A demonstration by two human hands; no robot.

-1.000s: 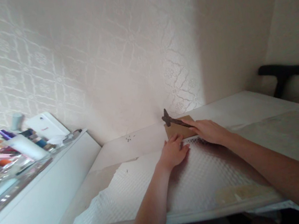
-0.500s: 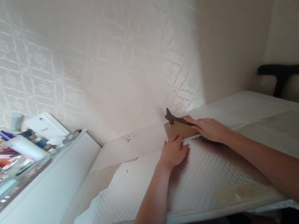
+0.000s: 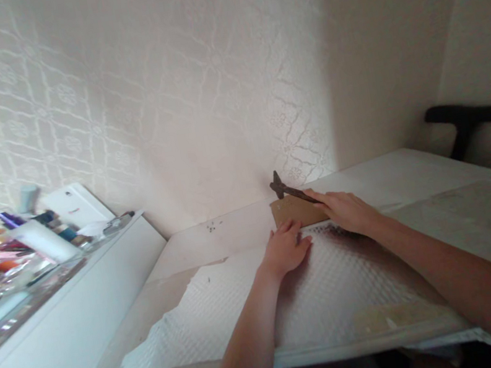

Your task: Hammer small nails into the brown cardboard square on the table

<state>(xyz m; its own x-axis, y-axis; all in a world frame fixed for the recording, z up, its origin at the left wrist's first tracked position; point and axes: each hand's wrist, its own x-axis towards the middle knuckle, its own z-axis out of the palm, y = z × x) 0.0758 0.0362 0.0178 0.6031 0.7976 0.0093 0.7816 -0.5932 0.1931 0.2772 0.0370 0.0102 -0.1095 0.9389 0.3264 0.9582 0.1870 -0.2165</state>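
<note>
My right hand (image 3: 348, 210) grips the handle of a dark hammer (image 3: 278, 187), whose head is just above the far left corner of a brown board (image 3: 303, 211). My left hand (image 3: 287, 246) lies on the near left edge of that board, its fingers stretched out and resting on it. Under the board and my left forearm spreads a white quilted sheet (image 3: 243, 310) with a ragged left edge. Several tiny dark bits, maybe nails (image 3: 212, 226), lie on the white surface left of the board.
A white cabinet (image 3: 83, 311) on the left carries many bottles and tubes, with a white box (image 3: 79, 205) at its back. Patterned wallpaper (image 3: 192, 92) rises behind the table (image 3: 436, 174). A black T-shaped object (image 3: 463, 116) stands at the right.
The hammer head has risen slightly away from the board, with my right hand still round the handle. My left hand stays in place on the board.
</note>
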